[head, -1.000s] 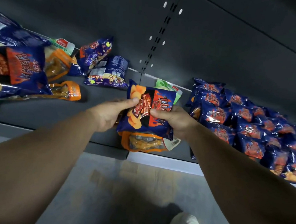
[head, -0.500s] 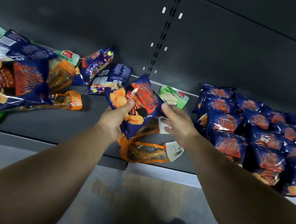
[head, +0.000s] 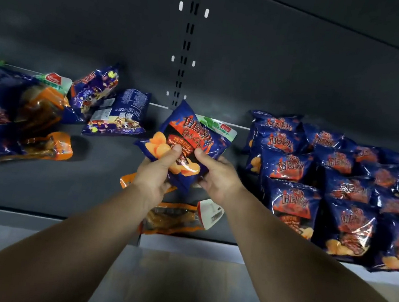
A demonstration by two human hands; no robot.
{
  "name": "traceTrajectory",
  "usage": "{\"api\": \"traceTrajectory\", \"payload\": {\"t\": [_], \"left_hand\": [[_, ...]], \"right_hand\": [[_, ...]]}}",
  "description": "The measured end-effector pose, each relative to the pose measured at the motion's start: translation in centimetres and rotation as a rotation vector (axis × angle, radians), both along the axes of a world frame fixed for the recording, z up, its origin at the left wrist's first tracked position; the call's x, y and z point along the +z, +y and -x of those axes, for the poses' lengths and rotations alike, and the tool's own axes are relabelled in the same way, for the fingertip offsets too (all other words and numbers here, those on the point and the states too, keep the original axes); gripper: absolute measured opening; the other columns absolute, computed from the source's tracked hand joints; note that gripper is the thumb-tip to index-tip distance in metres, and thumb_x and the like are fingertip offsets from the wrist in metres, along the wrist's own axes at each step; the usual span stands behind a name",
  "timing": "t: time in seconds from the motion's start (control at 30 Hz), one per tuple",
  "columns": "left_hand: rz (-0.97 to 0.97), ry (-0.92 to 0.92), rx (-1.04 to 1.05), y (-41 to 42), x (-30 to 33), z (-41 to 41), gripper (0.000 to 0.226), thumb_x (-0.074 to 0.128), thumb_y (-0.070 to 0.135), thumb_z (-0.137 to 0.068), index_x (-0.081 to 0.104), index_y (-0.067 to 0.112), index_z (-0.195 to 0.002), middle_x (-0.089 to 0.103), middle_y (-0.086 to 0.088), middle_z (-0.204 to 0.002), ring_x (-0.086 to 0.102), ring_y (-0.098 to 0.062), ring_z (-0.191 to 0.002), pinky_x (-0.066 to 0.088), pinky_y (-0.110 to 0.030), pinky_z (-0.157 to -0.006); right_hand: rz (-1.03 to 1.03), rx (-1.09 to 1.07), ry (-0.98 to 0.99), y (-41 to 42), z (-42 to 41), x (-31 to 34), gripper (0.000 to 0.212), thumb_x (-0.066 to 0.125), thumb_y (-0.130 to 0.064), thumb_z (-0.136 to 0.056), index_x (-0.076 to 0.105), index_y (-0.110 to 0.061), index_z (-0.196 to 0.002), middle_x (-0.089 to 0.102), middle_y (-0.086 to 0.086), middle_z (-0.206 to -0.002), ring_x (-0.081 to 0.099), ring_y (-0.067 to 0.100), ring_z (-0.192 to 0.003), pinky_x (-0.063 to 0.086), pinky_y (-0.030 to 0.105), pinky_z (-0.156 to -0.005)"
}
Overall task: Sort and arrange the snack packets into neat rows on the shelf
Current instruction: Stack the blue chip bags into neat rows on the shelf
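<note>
Blue chip packet [head: 184, 144] pinched by left hand [head: 153, 173] and right hand [head: 218, 177], above shelf [head: 66, 186].

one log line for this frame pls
left hand: grips chip packet | right hand: grips same packet | packet: held above shelf | sorted rows: right

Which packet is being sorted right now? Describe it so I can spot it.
Find the slotted upright on the shelf's back wall; just below it both hands hold a blue chip packet. Unlike the matching packets in rows to the right, it is lifted, tilted and pinched by both thumbs.
</note>
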State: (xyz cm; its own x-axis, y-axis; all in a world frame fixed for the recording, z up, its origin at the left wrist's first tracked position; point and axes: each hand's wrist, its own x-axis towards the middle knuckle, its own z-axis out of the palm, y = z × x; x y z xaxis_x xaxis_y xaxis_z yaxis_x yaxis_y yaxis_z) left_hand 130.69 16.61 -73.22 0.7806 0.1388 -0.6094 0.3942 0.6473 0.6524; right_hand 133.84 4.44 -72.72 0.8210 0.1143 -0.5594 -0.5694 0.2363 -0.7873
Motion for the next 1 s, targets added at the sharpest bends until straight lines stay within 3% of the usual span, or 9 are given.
{"api": "traceTrajectory", "payload": {"t": [0.17, 0.3, 0.43, 0.57, 0.67, 0.77, 0.83, 0.9, 1.0], "left_hand": [[-0.188, 0.021, -0.040, 2.0, 0.1, -0.8, 0.055, 0.070, 0.037, -0.080, 0.049, 0.016, -0.127, 0.066, -0.004, -0.110, 0.064, -0.014, -0.092, 0.048, -0.028, -0.074], [-0.354, -0.011, -0.183, 3.7, 0.5, -1.6, 0.086, 0.077, 0.045, -0.053, 0.051, 0.020, -0.131, 0.064, -0.009, -0.120, 0.066, -0.025, -0.101, 0.052, -0.041, -0.090], [-0.501, -0.025, -0.408, 1.4, 0.2, -1.9, 0.056, 0.076, 0.038, -0.056, 0.064, 0.020, -0.108, 0.073, -0.007, -0.098, 0.070, -0.021, -0.085, 0.054, -0.036, -0.083], [-0.523, -0.083, -0.317, 0.1, 0.5, -3.3, 0.035, 0.074, 0.030, -0.074, 0.063, 0.023, -0.106, 0.072, -0.004, -0.101, 0.070, -0.017, -0.085, 0.055, -0.031, -0.076], [-0.574, -0.193, -0.262, -0.5, 1.1, -4.8, 0.052, 0.072, 0.040, -0.068, 0.061, 0.020, -0.115, 0.070, 0.001, -0.103, 0.070, -0.008, -0.082, 0.052, -0.018, -0.064], [-0.612, -0.195, -0.057, -1.5, 0.4, -6.2, 0.056, 0.069, 0.041, -0.079, 0.055, 0.016, -0.128, 0.063, -0.002, -0.121, 0.062, -0.015, -0.108, 0.051, -0.028, -0.089], [-0.763, -0.166, -0.001, -2.8, -0.4, -6.5, 0.046, 0.060, 0.035, -0.090, 0.052, 0.015, -0.131, 0.058, -0.003, -0.127, 0.054, -0.018, -0.118, 0.043, -0.033, -0.102], [-1.021, -0.179, -0.068, -4.5, -1.3, -6.3, 0.044, 0.054, 0.031, -0.095, 0.049, 0.013, -0.134, 0.054, -0.005, -0.132, 0.049, -0.019, -0.123, 0.036, -0.030, -0.102], [-1.423, -0.178, -0.420, -6.3, -2.6, -6.5, 0.056, 0.050, 0.031, -0.095, 0.034, 0.009, -0.143, 0.042, -0.010, -0.143, 0.038, -0.026, -0.132, 0.033, -0.038, -0.103]], "right_hand": [[0.064, 0.022, -0.064, -2.0, -2.6, 0.5, 0.018, 0.069, -0.007, -0.083, 0.061, -0.015, -0.098, 0.069, 0.004, -0.091, 0.067, 0.018, -0.077, 0.055, 0.032, -0.066], [0.145, 0.205, -0.118, -3.2, -3.2, 0.2, 0.020, 0.069, -0.004, -0.082, 0.063, -0.013, -0.099, 0.069, 0.006, -0.095, 0.067, 0.017, -0.077, 0.057, 0.029, -0.069], [0.145, 0.233, -0.112, -4.0, -2.9, -0.7, 0.028, 0.072, -0.007, -0.081, 0.062, -0.012, -0.107, 0.070, 0.009, -0.103, 0.068, 0.020, -0.086, 0.056, 0.031, -0.074], [0.162, 0.187, -0.161, -4.4, -4.4, -0.5, 0.034, 0.073, -0.007, -0.080, 0.060, -0.010, -0.111, 0.069, 0.010, -0.101, 0.068, 0.019, -0.082, 0.056, 0.029, -0.069], [0.212, 0.126, -0.248, -4.6, -6.1, 0.4, 0.027, 0.075, -0.007, -0.078, 0.063, -0.012, -0.102, 0.069, 0.012, -0.101, 0.068, 0.024, -0.085, 0.057, 0.038, -0.079], [0.201, 0.023, -0.251, -5.4, -7.2, 1.2, 0.026, 0.073, -0.007, -0.081, 0.061, -0.009, -0.104, 0.069, 0.010, -0.098, 0.067, 0.022, -0.081, 0.057, 0.036, -0.077], [0.190, -0.053, -0.231, -6.1, -7.6, 1.3, 0.025, 0.071, -0.007, -0.082, 0.060, -0.009, -0.104, 0.068, 0.010, -0.099, 0.067, 0.021, -0.080, 0.058, 0.033, -0.073], [0.239, -0.128, -0.212, -6.7, -7.9, 1.2, 0.026, 0.072, -0.010, -0.082, 0.060, -0.010, -0.105, 0.068, 0.010, -0.103, 0.068, 0.024, -0.086, 0.058, 0.036, -0.076], [0.338, -0.200, -0.238, -7.3, -8.2, 1.6, 0.029, 0.073, -0.013, -0.082, 0.060, -0.006, -0.108, 0.068, 0.010, -0.105, 0.067, 0.023, -0.089, 0.057, 0.033, -0.075]]}}
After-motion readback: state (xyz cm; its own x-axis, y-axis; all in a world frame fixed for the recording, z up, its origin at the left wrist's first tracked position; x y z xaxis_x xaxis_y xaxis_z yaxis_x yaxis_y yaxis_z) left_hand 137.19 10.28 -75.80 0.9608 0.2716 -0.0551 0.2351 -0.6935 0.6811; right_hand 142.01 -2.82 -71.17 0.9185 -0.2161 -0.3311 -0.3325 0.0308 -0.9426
